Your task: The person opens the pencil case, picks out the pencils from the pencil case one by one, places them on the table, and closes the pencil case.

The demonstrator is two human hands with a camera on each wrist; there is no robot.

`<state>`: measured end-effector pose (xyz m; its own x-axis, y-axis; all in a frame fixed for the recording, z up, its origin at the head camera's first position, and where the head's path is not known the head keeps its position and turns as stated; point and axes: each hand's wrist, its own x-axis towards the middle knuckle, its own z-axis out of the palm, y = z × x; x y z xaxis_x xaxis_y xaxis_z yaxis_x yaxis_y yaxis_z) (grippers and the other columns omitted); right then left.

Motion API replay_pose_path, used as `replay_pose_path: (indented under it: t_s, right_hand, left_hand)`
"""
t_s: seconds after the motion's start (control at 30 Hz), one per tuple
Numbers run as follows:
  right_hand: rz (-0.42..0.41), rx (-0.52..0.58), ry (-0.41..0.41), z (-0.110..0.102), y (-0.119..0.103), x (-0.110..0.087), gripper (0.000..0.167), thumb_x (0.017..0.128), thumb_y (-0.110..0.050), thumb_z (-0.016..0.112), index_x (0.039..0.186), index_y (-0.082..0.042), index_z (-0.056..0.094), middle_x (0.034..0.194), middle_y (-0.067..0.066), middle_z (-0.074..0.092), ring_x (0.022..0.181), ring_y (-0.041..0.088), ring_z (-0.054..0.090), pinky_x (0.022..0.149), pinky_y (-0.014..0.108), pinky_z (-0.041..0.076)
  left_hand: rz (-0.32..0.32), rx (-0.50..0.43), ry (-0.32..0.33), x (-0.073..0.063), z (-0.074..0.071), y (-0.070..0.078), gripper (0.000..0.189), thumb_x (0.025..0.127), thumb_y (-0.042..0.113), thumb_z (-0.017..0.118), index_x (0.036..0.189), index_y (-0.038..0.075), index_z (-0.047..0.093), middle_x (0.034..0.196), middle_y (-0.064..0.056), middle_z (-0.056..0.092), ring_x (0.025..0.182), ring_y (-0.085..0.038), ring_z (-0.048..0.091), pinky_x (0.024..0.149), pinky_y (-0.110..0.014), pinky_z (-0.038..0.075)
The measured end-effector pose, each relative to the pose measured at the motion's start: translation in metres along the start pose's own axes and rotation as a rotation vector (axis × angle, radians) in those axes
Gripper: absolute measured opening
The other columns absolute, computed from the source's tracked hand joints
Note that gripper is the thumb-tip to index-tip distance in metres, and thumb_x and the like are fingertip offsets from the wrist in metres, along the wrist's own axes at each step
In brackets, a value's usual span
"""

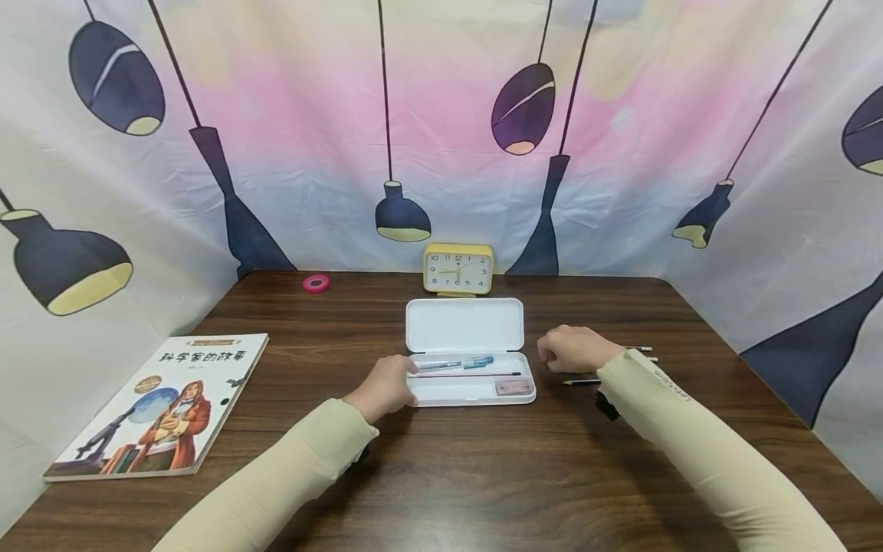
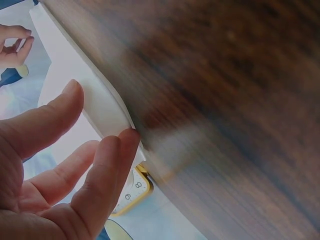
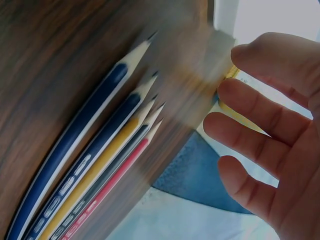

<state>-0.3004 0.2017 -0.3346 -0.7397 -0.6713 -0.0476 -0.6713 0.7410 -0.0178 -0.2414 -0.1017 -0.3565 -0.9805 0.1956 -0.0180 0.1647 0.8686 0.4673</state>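
In my right wrist view, five sharpened wooden pencils (image 3: 96, 171), two dark blue, one yellow, one grey and one red, lie side by side, points all one way; my right hand (image 3: 296, 155) hangs apart from them, fingers lightly bent and spaced, holding nothing. In the head view, the relation I judge to matter is that the pencils lie by my right wrist, partly hidden by my cream sleeve (image 1: 665, 410), their long axis running left to right and the visible tip aimed at the open white rectangular pencil case (image 1: 451, 392). My right hand is nearer them; my left hand (image 1: 386, 387) is at the case's far left end. In the left wrist view, its fingers are fairly straight, touching the case's edge, thumb spread wide from them; I cannot tell whether the thumb touches.
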Motion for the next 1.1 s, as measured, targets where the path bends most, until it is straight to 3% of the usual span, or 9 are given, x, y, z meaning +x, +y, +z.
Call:
replay_pose_path:
  t_s: [0.4, 0.77, 0.97, 1.1]
  right_hand:
    - [-0.034, -0.057, -0.012, 0.004, -0.022, 0.022, 0.009, 0.077, -0.012, 0.061, 0.070, -0.015, 0.057, 0.064, -0.007, 0.048, 0.059, 0.010, 0.044, 0.051, 0.026, 0.038]
    - [-0.024, -0.045, -0.058, 0.007, -0.036, 0.039, 0.005, 0.078, -0.015, 0.062, 0.074, -0.015, 0.059, 0.068, -0.007, 0.050, 0.061, 0.009, 0.045, 0.053, 0.024, 0.039]
    - [0.015, 0.018, -0.107, 0.007, -0.043, 0.049, 0.002, 0.079, -0.016, 0.062, 0.080, -0.015, 0.062, 0.072, -0.007, 0.053, 0.065, 0.009, 0.047, 0.058, 0.024, 0.041]
    - [0.055, 0.087, -0.155, 0.007, -0.046, 0.054, 0.008, 0.080, -0.012, 0.060, 0.085, -0.015, 0.064, 0.078, -0.006, 0.056, 0.069, 0.009, 0.049, 0.062, 0.026, 0.042]
  left_hand:
    - [-0.010, -0.014, -0.002, 0.000, 0.002, -0.001, 0.045, 0.059, 0.002, 0.077, 0.100, -0.004, 0.061, 0.102, -0.016, 0.058, 0.103, -0.033, 0.046, 0.086, -0.041, 0.036]
    - [0.020, 0.020, 0.013, 0.000, 0.002, -0.003, 0.044, 0.058, 0.003, 0.078, 0.098, -0.003, 0.061, 0.101, -0.016, 0.058, 0.102, -0.033, 0.047, 0.086, -0.041, 0.037]
    - [0.007, 0.012, 0.004, 0.000, 0.001, -0.002, 0.044, 0.059, 0.003, 0.077, 0.100, -0.004, 0.061, 0.104, -0.016, 0.057, 0.104, -0.033, 0.045, 0.088, -0.042, 0.035]
    - [0.012, 0.016, 0.009, 0.000, 0.000, 0.000, 0.044, 0.059, 0.002, 0.077, 0.100, -0.004, 0.061, 0.104, -0.016, 0.057, 0.104, -0.034, 0.045, 0.088, -0.042, 0.035]
